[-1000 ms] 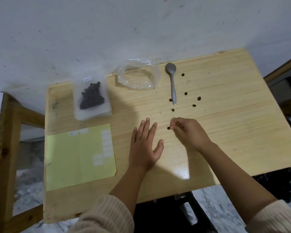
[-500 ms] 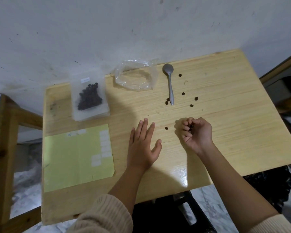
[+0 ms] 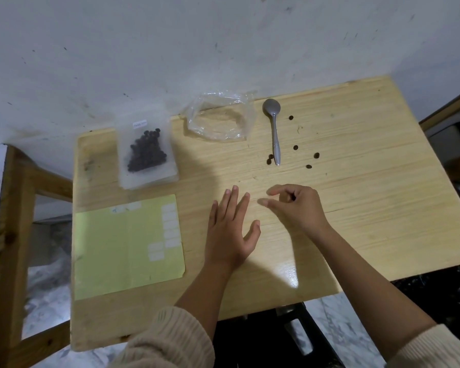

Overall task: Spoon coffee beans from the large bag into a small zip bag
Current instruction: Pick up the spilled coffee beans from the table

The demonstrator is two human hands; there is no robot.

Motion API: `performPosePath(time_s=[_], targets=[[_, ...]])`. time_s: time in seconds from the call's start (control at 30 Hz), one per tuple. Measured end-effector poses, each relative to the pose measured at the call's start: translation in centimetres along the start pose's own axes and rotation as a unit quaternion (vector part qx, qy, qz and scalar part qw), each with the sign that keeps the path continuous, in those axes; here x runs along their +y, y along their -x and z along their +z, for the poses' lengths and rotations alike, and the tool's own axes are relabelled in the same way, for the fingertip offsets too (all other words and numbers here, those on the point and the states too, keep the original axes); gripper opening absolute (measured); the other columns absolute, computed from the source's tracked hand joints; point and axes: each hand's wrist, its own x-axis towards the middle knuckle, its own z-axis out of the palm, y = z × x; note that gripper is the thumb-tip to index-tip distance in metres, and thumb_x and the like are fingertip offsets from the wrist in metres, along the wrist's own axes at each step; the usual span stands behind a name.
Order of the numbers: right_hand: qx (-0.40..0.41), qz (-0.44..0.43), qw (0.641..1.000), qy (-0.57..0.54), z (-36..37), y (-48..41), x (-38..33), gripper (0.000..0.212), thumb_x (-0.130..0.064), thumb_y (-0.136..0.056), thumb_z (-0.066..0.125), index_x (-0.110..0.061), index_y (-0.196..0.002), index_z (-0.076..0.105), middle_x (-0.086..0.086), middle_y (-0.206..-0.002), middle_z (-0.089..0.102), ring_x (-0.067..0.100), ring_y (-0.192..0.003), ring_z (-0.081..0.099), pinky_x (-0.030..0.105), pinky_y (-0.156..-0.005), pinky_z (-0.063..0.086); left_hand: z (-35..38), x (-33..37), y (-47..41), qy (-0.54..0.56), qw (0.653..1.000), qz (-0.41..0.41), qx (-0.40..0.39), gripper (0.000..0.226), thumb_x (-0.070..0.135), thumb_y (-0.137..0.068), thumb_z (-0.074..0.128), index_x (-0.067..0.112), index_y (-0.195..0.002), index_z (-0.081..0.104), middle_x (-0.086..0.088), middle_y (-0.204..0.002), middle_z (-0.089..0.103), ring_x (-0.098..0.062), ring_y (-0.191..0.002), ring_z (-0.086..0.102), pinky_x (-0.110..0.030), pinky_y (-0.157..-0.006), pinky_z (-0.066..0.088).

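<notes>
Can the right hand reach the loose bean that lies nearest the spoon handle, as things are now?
Probably yes. The right hand hovers just in front of that bean, with only bare table between them. The spoon lies close beside the bean, so picking it up may nudge the spoon.

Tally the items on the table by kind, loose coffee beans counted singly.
Loose coffee beans on the table: 6, e.g.
Zip bag with beans: 1
Empty clear plastic bag: 1
Metal spoon: 1
Green label sheet: 1
Total: 10
</notes>
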Motion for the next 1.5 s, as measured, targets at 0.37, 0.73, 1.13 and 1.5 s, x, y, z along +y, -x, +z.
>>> performPosePath(time_s=[0.37,0.73,1.13,1.5], targets=[[-0.066,-0.047,0.984,0.155,0.0,-0.4,-0.7,0.022,-0.032,-0.091,0.054,-0.015,-0.077,0.056,-0.004,-0.063,0.058,0.01,-0.057,0.052,0.021,-0.056,0.042,0.1,-0.1,0.0,0.001,1.0,0.002,0.013,0.061,0.042,-0.088,0.046,0.02,-0.144,0.036,-0.003,-0.156,0.021,-0.015,-0.146,0.01,-0.037,-0.118,0.005],[-0.059,0.17,0.921,-0.345,-2.1,-3.8,-3.0,0.028,-0.013,-0.086,0.034,-0.015,-0.058,0.033,-0.001,-0.057,0.037,0.008,-0.041,0.023,0.019,-0.034,0.019,-0.1,0.1,-0.4,-0.044,0.999,-0.016,-0.015,0.063,0.046,-0.085,0.043,0.022,-0.143,0.036,-0.001,-0.155,0.022,-0.015,-0.145,0.013,-0.038,-0.116,0.012],[-0.064,-0.11,0.979,0.16,-2.3,-7.5,-3.4,0.024,-0.021,-0.097,0.043,-0.021,-0.084,0.063,-0.01,-0.087,0.062,0.009,-0.081,0.055,0.019,-0.063,0.038,-0.2,0.0,-0.3,-0.051,0.999,-0.009,-0.008,0.062,0.049,-0.089,0.041,0.022,-0.145,0.034,-0.002,-0.155,0.022,-0.016,-0.144,0.018,-0.038,-0.116,0.015],[-0.057,-0.138,0.972,0.183,-2.6,-8.4,-2.5,0.018,-0.035,-0.081,0.069,-0.023,-0.094,0.073,-0.002,-0.08,0.072,0.012,-0.077,0.065,0.032,-0.073,0.053,-0.2,0.0,-0.3,-0.049,0.999,-0.015,-0.002,0.063,0.05,-0.089,0.04,0.023,-0.145,0.033,-0.001,-0.156,0.021,-0.013,-0.144,0.015,-0.036,-0.116,0.013]])
